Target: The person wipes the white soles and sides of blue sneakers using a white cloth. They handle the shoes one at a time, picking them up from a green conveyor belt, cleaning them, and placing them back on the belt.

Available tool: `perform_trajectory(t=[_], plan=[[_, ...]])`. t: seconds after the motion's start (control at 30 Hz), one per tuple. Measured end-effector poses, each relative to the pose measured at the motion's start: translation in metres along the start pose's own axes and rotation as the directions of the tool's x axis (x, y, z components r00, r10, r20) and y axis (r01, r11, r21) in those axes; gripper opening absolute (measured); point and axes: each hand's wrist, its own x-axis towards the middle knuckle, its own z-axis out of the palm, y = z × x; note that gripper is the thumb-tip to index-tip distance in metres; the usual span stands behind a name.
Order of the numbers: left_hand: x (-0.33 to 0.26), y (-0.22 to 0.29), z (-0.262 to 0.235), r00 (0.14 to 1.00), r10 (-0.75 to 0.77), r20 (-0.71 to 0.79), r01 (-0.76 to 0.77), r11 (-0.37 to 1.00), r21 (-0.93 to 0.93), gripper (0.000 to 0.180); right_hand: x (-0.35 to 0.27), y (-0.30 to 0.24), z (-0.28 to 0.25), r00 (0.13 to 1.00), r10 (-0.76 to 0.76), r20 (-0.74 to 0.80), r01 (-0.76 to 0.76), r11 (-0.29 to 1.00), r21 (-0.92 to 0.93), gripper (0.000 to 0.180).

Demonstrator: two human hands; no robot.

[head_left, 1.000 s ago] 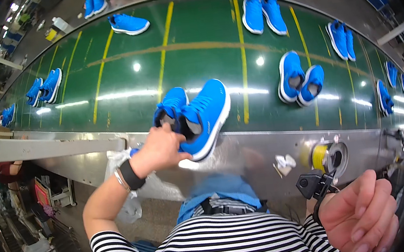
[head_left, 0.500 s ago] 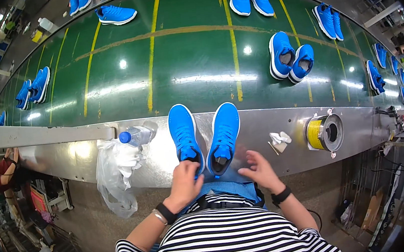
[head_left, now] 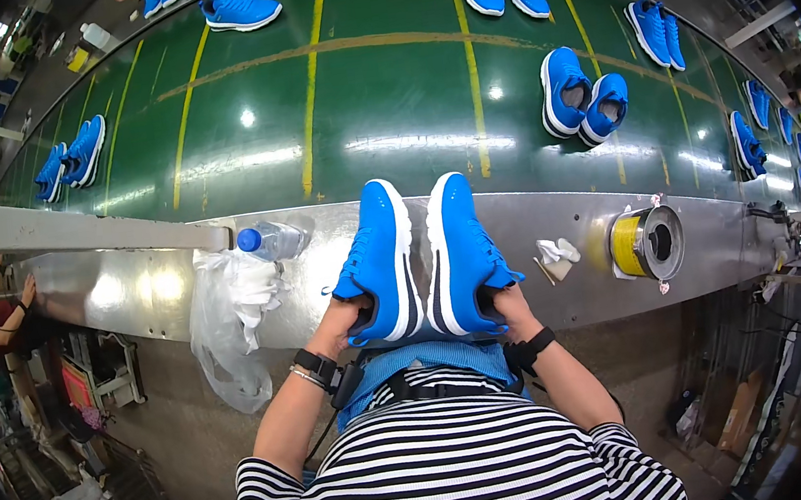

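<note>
Two blue sneakers with white soles are in front of me at the near edge of the metal ledge, toes pointing away. The left sneaker [head_left: 377, 253] and the right sneaker [head_left: 458, 233] are tipped on their sides, their white soles facing each other in the middle. My left hand [head_left: 335, 324] reaches into the left sneaker's opening and holds it, fingers hidden inside. Likewise my right hand [head_left: 511, 306] has hold of the right sneaker at its collar, with the fingers inside out of sight.
Beyond the metal ledge [head_left: 347, 222], a green conveyor belt [head_left: 382, 102] carries several blue sneakers. Left of me lie a bottle with a blue cap [head_left: 269, 240] and a plastic bag [head_left: 222, 342]. Crumpled white paper [head_left: 558, 251] and a yellow tape roll [head_left: 628, 245] are at right.
Both hands have gone from beside the heels into the sneakers' openings. The sneakers have turned from laces up onto their sides, soles now facing each other.
</note>
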Motion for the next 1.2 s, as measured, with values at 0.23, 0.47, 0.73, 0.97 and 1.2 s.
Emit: perform_trajectory(t=[0.23,0.47,0.73,0.97,1.2], plan=[[-0.001,-0.01,0.002,0.989,0.06,0.137,-0.072,0.994,0.084,0.042,-0.008,0.019,-0.009,1.0,-0.016,0.012,0.015,1.0,0.02,0.032],[-0.013,-0.004,0.007,0.972,0.082,0.219,-0.079,0.997,-0.022,0.036,-0.007,0.038,-0.016,0.991,-0.075,0.114,0.055,0.985,0.163,0.035],[0.005,-0.024,-0.016,0.969,0.128,0.213,-0.111,0.99,-0.086,0.035,-0.001,0.048,-0.028,0.97,-0.087,0.227,0.039,0.977,0.208,0.043],[-0.005,-0.01,-0.023,0.967,0.219,0.131,-0.236,0.964,0.126,0.036,0.008,0.077,-0.049,0.975,-0.091,0.202,0.107,0.992,-0.073,0.035],[-0.008,-0.002,-0.04,0.858,0.505,0.098,-0.365,0.463,0.807,0.066,-0.006,0.063,-0.027,0.994,-0.033,0.105,0.014,0.984,0.178,0.029]])
